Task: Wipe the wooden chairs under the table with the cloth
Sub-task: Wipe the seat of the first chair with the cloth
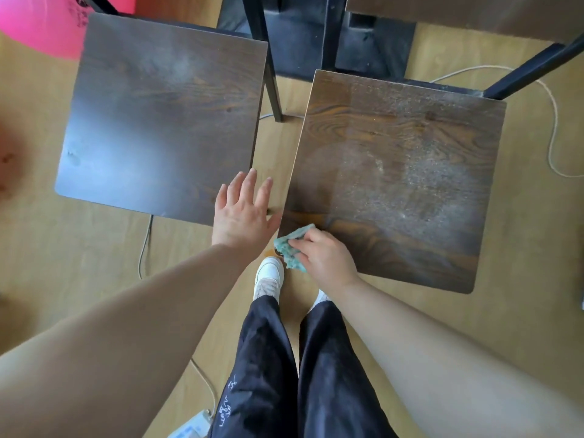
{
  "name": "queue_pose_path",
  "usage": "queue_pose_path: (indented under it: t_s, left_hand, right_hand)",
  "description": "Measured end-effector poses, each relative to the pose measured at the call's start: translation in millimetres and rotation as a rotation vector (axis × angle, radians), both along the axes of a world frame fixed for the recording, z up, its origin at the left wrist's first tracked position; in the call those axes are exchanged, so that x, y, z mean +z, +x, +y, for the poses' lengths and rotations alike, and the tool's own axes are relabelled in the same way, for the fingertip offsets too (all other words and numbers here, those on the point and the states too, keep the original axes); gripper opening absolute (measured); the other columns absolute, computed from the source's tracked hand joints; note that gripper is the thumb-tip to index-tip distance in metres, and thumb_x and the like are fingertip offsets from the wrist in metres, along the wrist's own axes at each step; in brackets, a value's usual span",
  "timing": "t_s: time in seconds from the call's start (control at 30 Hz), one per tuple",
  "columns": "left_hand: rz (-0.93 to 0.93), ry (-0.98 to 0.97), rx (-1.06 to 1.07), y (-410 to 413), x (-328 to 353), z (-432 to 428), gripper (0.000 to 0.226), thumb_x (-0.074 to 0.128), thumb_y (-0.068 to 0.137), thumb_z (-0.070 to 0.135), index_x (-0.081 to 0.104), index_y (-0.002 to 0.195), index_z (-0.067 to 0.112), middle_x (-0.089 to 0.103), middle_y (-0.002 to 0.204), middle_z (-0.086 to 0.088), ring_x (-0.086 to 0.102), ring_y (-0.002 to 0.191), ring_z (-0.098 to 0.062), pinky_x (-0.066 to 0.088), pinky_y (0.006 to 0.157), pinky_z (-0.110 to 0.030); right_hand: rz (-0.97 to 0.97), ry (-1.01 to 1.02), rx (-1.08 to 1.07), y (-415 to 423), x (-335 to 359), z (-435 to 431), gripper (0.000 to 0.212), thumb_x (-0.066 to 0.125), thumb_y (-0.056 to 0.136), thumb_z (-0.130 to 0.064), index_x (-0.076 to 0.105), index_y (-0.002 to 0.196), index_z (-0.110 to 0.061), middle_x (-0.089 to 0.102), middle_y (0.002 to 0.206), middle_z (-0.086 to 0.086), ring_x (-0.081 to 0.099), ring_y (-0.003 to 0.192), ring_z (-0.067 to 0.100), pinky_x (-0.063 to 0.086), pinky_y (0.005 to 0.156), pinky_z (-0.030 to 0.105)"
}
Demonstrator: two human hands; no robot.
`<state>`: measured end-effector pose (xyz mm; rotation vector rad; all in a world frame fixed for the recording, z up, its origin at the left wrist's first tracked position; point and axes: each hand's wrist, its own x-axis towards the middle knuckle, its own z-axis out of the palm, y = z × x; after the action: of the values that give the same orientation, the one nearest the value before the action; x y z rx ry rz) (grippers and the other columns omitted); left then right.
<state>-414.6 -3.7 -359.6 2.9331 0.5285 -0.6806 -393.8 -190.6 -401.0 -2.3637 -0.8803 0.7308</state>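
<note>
Two dark wooden chair seats stand side by side below me. The left seat looks smooth. The right seat is dusty over its far and right parts, darker along its near left edge. My right hand grips a teal cloth and holds it against the near left corner of the right seat. My left hand, fingers straight and spread, hovers over the near right corner of the left seat and the gap between the chairs.
Black table legs and a table edge stand beyond the chairs. White cables trail on the wooden floor. A pink object lies far left. My legs and white shoes are between the chairs.
</note>
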Motion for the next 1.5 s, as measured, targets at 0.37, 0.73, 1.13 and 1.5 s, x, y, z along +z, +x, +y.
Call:
queue_pose_path:
  t_s: [0.37,0.73,1.13,1.5]
  left_hand:
    - [-0.081,-0.002,0.061,103.6,-0.2,9.5,0.065,0.027,0.099,0.057,0.016,0.156,0.026,0.012,0.165,-0.007,0.005,0.151,-0.029,0.009,0.122,-0.048]
    - [-0.081,-0.005,0.041,121.1,-15.0,27.0,0.064,0.025,0.101,0.057,0.013,0.156,0.028,0.009,0.166,-0.006,0.004,0.152,-0.028,0.008,0.123,-0.048]
    - [-0.069,-0.011,0.051,104.8,-24.7,29.3,0.064,0.023,0.1,0.059,0.012,0.156,0.029,0.007,0.166,-0.005,0.003,0.152,-0.028,0.004,0.122,-0.048]
    - [-0.081,-0.041,0.042,89.7,-23.3,21.3,0.063,0.03,0.1,0.056,0.02,0.155,0.026,0.014,0.164,-0.007,0.009,0.151,-0.03,0.012,0.122,-0.049]
  right_hand:
    - [-0.148,0.016,-0.459,157.6,31.4,-21.3,0.026,0.067,0.088,-0.014,0.072,0.113,-0.012,0.061,0.097,0.006,0.062,0.087,0.026,0.053,0.079,0.035]
    - [-0.236,-0.252,-0.718,268.7,8.3,22.0,0.035,0.046,0.102,-0.035,0.066,0.122,-0.014,0.056,0.115,0.006,0.06,0.094,0.023,0.049,0.078,0.028]
    - [-0.202,-0.192,-0.505,264.7,9.1,103.0,0.028,0.059,0.096,-0.036,0.065,0.12,-0.024,0.058,0.117,0.001,0.06,0.101,0.018,0.046,0.068,0.022]
    - [-0.18,-0.111,-0.335,187.4,3.3,43.5,0.016,0.063,0.094,-0.024,0.069,0.108,-0.019,0.059,0.121,-0.001,0.06,0.104,0.017,0.05,0.083,0.023]
